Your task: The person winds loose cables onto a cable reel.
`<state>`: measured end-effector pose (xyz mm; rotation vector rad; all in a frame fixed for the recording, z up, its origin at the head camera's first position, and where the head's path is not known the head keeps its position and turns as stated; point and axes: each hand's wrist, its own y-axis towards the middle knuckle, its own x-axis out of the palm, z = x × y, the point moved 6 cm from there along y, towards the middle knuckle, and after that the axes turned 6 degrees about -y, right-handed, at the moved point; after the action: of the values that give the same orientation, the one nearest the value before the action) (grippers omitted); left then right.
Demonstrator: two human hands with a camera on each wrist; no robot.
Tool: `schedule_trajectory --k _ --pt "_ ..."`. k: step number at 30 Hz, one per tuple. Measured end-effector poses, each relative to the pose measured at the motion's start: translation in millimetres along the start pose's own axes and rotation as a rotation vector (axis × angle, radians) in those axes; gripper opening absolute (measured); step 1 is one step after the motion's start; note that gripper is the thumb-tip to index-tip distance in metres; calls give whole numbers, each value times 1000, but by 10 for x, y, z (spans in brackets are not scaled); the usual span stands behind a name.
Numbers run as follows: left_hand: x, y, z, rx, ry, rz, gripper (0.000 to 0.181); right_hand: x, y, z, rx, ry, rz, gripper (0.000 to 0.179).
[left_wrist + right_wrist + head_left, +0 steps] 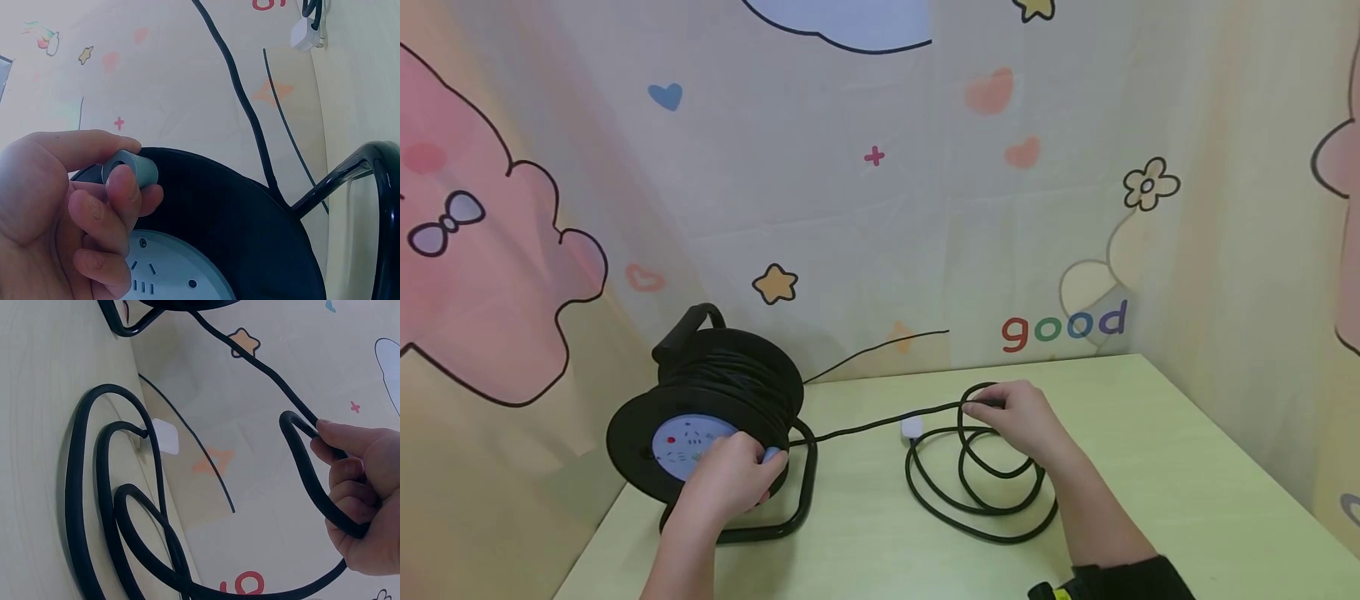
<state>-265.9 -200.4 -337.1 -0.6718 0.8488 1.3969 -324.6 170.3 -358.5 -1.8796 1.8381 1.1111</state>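
Black cable [270,370] is running between 2 points: cable reel [722,383] at the left, right hand [1018,421] at the right. Key relation, by my reading: the line from reel to fingertips. Its long axis is heading rightward above the table [850,533], sloping a little upward in the head view, nearly straight. Right hand is the nearer to this end: thumb and fingers are pinching the cable, and a bend of it is passing inside the curled fingers, per the right wrist view. From that grip, the held stretch is leading away leftward to the reel; slack loops [74,487] are lying below and nearer the person. White plug [912,427] is resting left of the grip, near the held stretch. Left hand [726,475] is grasping the blue-grey knob [147,170] near the reel's rim, outside the socket panel [681,442]. Reel is standing on its tube frame [811,475], well apart from the right hand.
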Motion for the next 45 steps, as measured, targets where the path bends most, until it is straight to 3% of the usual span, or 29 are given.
schedule_trajectory --k 18,30,38,45 --pt "10 19 5 -1 2 1 46 -4 -2 -25 11 22 -24 20" --pt "51 21 -13 -19 16 -38 46 42 -23 -68 11 52 -52 17" --pt "165 61 -57 -24 12 -137 44 120 -20 -171 -24 54 -57 14" --pt "227 73 -194 -45 33 -195 40 293 15 -339 -66 82 -82 13"
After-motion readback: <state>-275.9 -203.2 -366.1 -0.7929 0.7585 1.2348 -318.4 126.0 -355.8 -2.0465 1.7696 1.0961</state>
